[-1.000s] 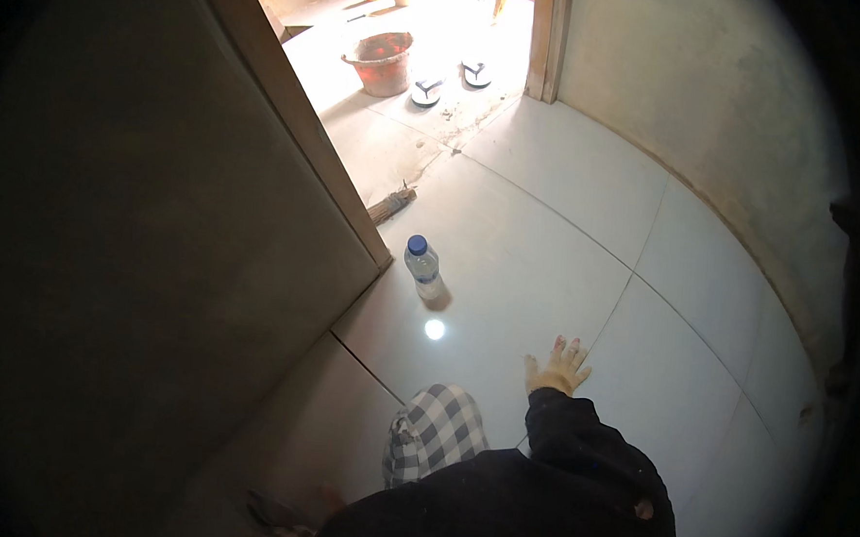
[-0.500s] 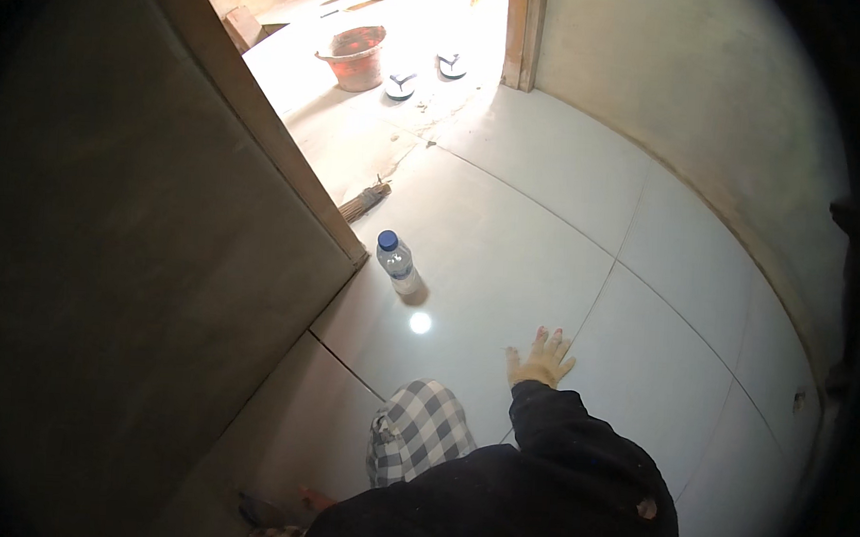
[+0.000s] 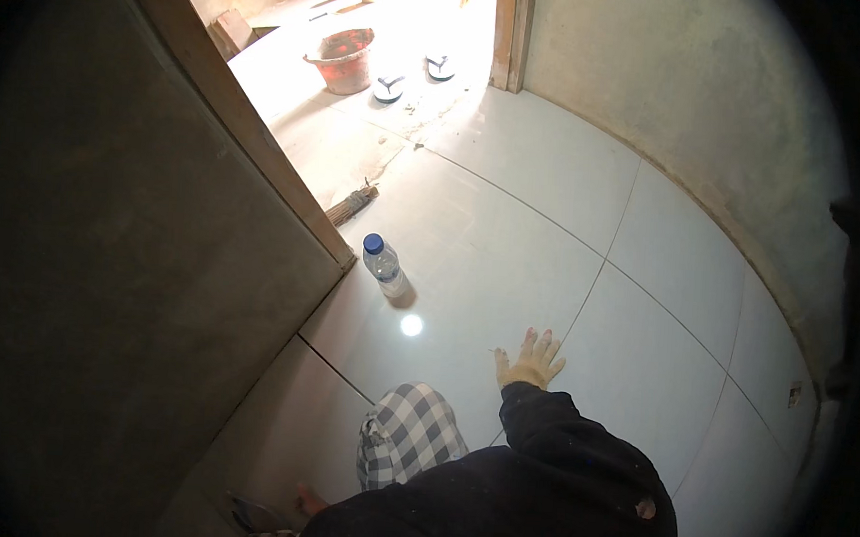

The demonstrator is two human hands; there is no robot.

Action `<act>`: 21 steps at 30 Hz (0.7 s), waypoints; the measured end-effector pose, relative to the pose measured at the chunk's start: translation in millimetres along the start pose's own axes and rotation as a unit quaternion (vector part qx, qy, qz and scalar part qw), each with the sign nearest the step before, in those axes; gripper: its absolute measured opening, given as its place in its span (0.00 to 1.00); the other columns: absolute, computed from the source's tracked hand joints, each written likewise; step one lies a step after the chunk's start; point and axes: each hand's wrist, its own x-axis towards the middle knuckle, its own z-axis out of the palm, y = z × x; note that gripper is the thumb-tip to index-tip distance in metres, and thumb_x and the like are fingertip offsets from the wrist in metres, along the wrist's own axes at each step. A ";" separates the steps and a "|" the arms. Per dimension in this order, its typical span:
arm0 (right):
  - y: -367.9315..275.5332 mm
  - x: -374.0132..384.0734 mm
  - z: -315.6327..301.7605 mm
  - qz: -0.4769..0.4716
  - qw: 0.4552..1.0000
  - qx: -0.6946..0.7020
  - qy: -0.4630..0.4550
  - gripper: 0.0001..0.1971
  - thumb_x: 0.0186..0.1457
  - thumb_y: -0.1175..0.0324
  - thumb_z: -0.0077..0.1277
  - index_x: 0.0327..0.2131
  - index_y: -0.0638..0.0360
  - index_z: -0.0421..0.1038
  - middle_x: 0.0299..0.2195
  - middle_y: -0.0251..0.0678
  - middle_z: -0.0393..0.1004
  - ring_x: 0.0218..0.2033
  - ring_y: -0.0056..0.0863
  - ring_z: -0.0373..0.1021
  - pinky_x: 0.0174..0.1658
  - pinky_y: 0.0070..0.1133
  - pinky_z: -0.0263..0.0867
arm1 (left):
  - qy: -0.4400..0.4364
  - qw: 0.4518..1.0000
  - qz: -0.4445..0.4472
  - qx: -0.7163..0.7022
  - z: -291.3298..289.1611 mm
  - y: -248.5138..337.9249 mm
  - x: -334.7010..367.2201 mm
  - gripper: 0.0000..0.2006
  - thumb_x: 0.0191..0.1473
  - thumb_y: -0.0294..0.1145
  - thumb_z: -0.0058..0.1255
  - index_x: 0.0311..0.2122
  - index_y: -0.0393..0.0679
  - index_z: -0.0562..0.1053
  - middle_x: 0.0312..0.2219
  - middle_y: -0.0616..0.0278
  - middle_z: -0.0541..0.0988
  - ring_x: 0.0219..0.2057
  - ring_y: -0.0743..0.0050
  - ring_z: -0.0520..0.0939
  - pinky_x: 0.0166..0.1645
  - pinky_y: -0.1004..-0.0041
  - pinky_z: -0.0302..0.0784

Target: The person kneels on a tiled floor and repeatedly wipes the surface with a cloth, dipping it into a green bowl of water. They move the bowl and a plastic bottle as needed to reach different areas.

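My right hand (image 3: 530,362), in a pale glove with bare fingertips, lies flat on the white floor tile (image 3: 488,272) with its fingers spread. It holds nothing and rests close to a tile joint. At the lower left, a small patch of skin (image 3: 311,501) shows beside my dark sleeve; its fingers cannot be made out, and it may be my left hand or a foot. Next to it is a flat greyish thing (image 3: 256,514), dim in the shadow. My knee in checked cloth (image 3: 412,428) rests between them. Ahead stands a clear plastic bottle (image 3: 384,266) with a blue cap.
A wooden door frame (image 3: 252,133) and dark wall (image 3: 137,282) bound the left side. By the frame lies a bundle of sticks (image 3: 353,206). Beyond the doorway are a reddish bucket (image 3: 343,65) and two flip-flops (image 3: 389,88). A plastered wall (image 3: 692,97) curves along the right.
The view has shifted slightly, so the bottle and doorway sit a little further left. My right hand stays flat on the tile. The greyish thing at the lower left shows more of its surface.
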 end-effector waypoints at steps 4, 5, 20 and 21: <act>-1.6 0.9 -0.9 0.003 1.000 -0.002 -0.001 0.43 0.53 0.36 0.39 0.66 0.51 0.46 0.67 0.47 0.39 0.68 0.48 0.34 0.64 0.50 0.31 | -0.003 1.000 -0.002 -0.001 2.0 4.4 0.9 0.38 0.54 0.53 0.50 0.61 0.34 0.57 0.58 0.39 0.62 0.59 0.42 0.64 0.63 0.61 0.58; -2.0 1.4 -1.2 0.007 1.000 -0.003 -0.009 0.43 0.54 0.36 0.39 0.66 0.51 0.46 0.67 0.46 0.39 0.68 0.47 0.34 0.64 0.50 0.31 | -0.003 1.000 -0.004 -0.003 1.9 5.1 0.4 0.38 0.54 0.53 0.50 0.61 0.34 0.56 0.58 0.39 0.62 0.59 0.42 0.64 0.63 0.61 0.58; 0.4 3.1 14.3 0.017 1.000 -0.003 0.005 0.43 0.54 0.35 0.38 0.66 0.47 0.44 0.68 0.45 0.37 0.69 0.46 0.31 0.64 0.52 0.27 | 0.114 0.992 -0.052 0.033 -77.0 -48.1 -66.5 0.39 0.54 0.53 0.50 0.61 0.34 0.56 0.58 0.39 0.61 0.59 0.42 0.63 0.64 0.61 0.57; -1.4 0.6 14.7 0.010 1.000 -0.010 0.001 0.43 0.54 0.34 0.37 0.67 0.45 0.43 0.68 0.44 0.37 0.69 0.45 0.31 0.64 0.52 0.27 | 0.153 0.984 -0.071 0.055 -94.0 -73.5 -95.4 0.39 0.54 0.53 0.50 0.61 0.34 0.56 0.58 0.39 0.61 0.59 0.42 0.63 0.64 0.61 0.57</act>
